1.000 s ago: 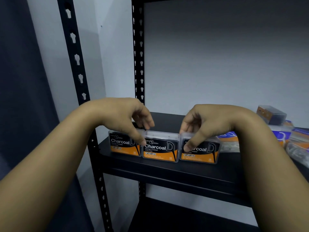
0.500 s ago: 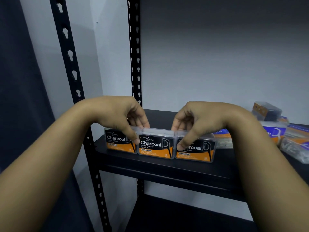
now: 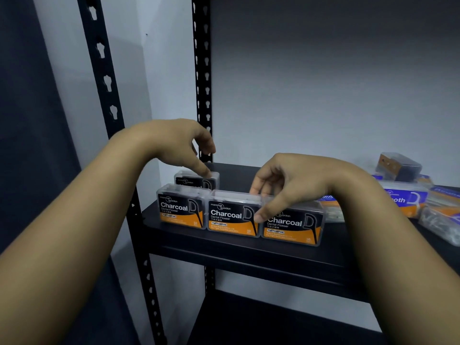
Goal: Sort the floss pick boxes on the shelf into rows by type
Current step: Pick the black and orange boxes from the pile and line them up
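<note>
- Left hand [image 3: 174,145] reaches to the far left of the black shelf [image 3: 224,247]; its fingers curl down and the thumb tip touches the top of a back Charcoal box [image 3: 191,180]. Whether the fingers grip that box, I cannot tell.
- Back box stands upright just behind the left box [image 3: 181,207] of the near row.
- Near row: three Charcoal boxes upright side by side along the shelf's near edge, touching one another – left box, middle box [image 3: 231,215], right box [image 3: 293,225].
- Right hand [image 3: 293,185] rests over the middle and right boxes: thumb pressed on the front where they meet, fingers curled over the tops behind.
- Far right: a loose pile of purple-and-orange boxes [image 3: 408,200] lying tilted, with a dark box [image 3: 398,168] on top.
</note>
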